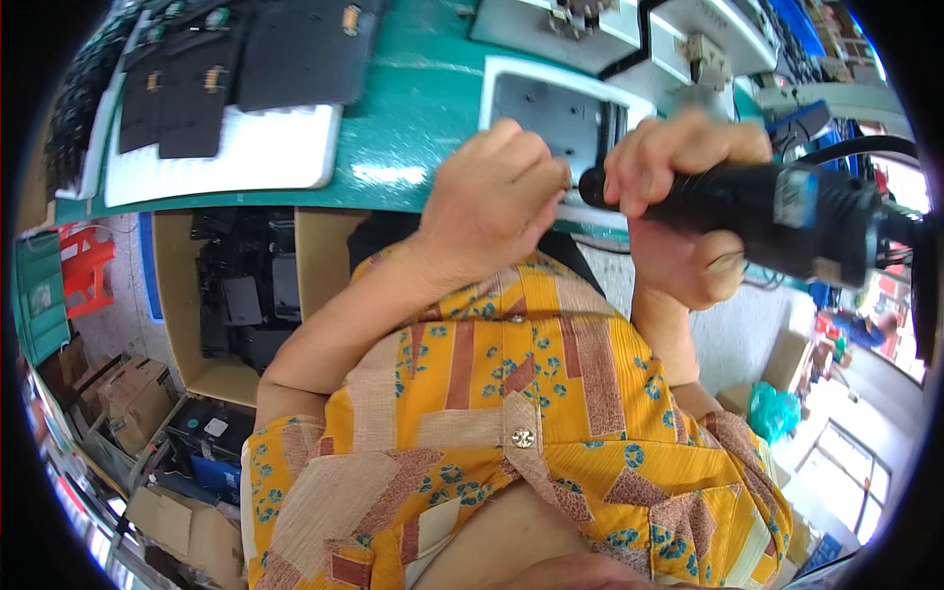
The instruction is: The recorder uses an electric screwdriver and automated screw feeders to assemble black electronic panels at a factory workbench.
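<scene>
My right hand [674, 182] is wrapped round a black electric screwdriver [767, 211], held almost level with its narrow nose pointing left. My left hand [497, 202] is closed right at the nose of the screwdriver, with the fingertips pinched together. What those fingers hold, if anything, is too small to make out. Just beyond both hands lies a flat black panel [551, 113] in a white tray [489, 88] on the green table [403, 138]. Part of the panel is hidden behind my hands.
Black plates [295, 59] with small metal parts lie on a white tray [236, 162] at the far left. Metal fixtures [590, 25] stand at the back. An open cardboard box [177, 305] of black parts sits below the table edge. A black cable [855, 147] runs at the right.
</scene>
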Available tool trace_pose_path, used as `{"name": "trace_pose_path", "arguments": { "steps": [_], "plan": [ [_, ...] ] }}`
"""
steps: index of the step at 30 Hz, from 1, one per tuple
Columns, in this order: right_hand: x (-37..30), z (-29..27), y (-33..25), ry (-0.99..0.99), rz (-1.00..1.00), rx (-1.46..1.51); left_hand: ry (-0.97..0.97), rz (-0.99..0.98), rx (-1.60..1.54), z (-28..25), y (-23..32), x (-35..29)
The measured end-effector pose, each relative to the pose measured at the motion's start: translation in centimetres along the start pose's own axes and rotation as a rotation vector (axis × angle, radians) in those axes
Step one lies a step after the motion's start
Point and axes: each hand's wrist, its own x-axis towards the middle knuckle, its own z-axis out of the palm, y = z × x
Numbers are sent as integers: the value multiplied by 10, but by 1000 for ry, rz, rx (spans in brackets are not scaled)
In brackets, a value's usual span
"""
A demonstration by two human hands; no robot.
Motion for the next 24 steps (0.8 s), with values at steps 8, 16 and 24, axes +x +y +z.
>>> {"name": "trace_pose_path", "arguments": {
  "steps": [8, 16, 24],
  "plan": [
    [-41, -10, 16, 246, 29, 2, -50, 23, 53, 12, 24, -19],
    [-28, -10, 11, 311, -124, -16, -35, 21, 54, 5, 25, -14],
    [-26, -8, 14, 281, -168, 5, -56, -3, 34, 1, 22, -8]
  ]
}}
